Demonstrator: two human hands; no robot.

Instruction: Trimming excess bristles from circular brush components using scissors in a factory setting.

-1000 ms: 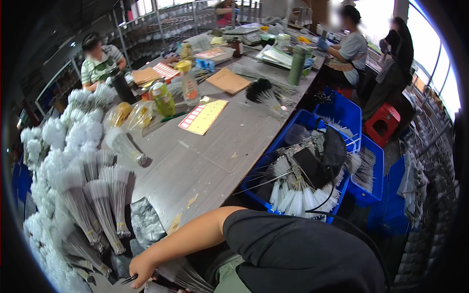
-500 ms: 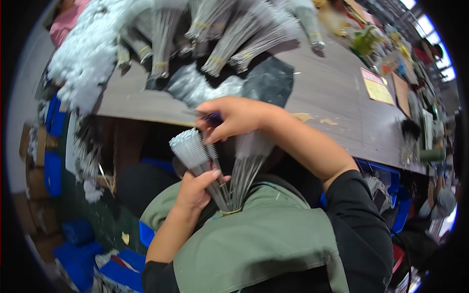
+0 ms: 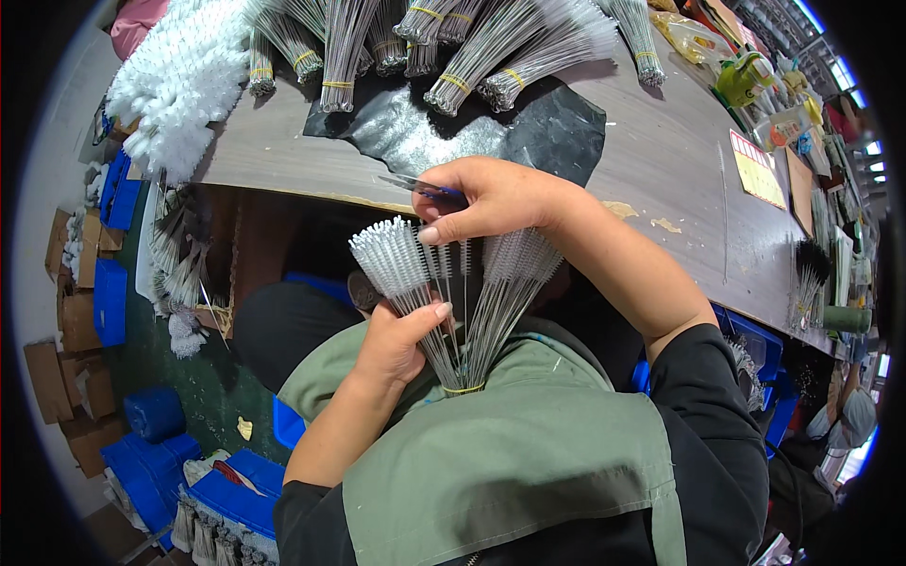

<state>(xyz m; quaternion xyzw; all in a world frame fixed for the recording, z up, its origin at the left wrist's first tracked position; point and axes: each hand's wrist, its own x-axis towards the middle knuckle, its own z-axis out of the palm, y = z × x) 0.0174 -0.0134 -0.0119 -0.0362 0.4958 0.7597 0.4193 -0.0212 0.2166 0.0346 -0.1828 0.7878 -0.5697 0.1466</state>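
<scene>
A bundle of thin wire tube brushes (image 3: 389,259) with white bristle tips stands fanned out over my lap, a yellow band (image 3: 464,389) round its lower end. My left hand (image 3: 389,345) is closed round the left part of the bundle, thumb across the wires. Above the bristles, my right hand (image 3: 495,198) grips a small pointed metal tool (image 3: 404,183) with a dark blue part; its exact kind is hidden in the palm. The right thumb and fingertips touch the bristle tops near the gap between the bundle's two halves.
Several banded brush bundles (image 3: 486,57) lie on the grey table (image 3: 661,160), some over a black sheet (image 3: 557,132). White brushes (image 3: 179,94) heap at the left. A green spray bottle (image 3: 741,80) and a yellow card (image 3: 757,174) are at right. Blue bins (image 3: 241,500) stand lower left.
The view has shifted and sharpened. The bundle's halves are spread with single brushes showing between them, and my right hand stays over the bristle tops with the tool.
</scene>
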